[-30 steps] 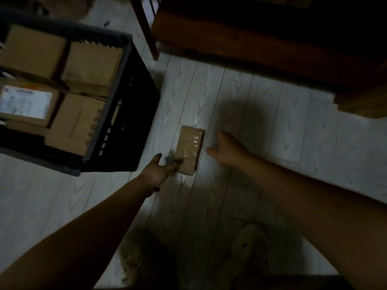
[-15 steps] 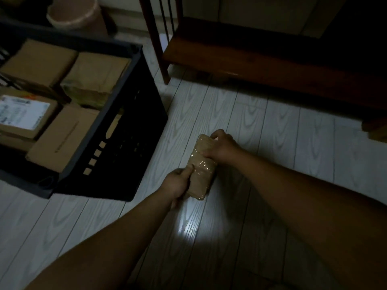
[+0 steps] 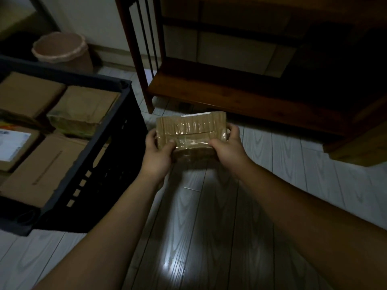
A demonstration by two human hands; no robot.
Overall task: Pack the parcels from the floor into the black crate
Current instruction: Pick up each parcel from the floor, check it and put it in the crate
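Note:
A small brown cardboard parcel (image 3: 191, 130) wrapped in clear tape is held up off the floor, long side across. My left hand (image 3: 156, 152) grips its left end and my right hand (image 3: 229, 147) grips its right end. The black crate (image 3: 117, 141) stands just to the left of the parcel, its near corner beside my left hand. Inside it lie several brown cardboard parcels (image 3: 83, 105), one with a white label (image 3: 11, 143).
A dark wooden shelf unit (image 3: 240, 91) stands behind the parcel, its leg (image 3: 138, 65) close to the crate's far corner. A pinkish waste bin (image 3: 62, 52) sits behind the crate. Pale plank floor (image 3: 201, 216) runs below my arms.
Both hands closed on the parcel where it lay on the floor, lifted it and turned it crosswise. The view has tilted upward.

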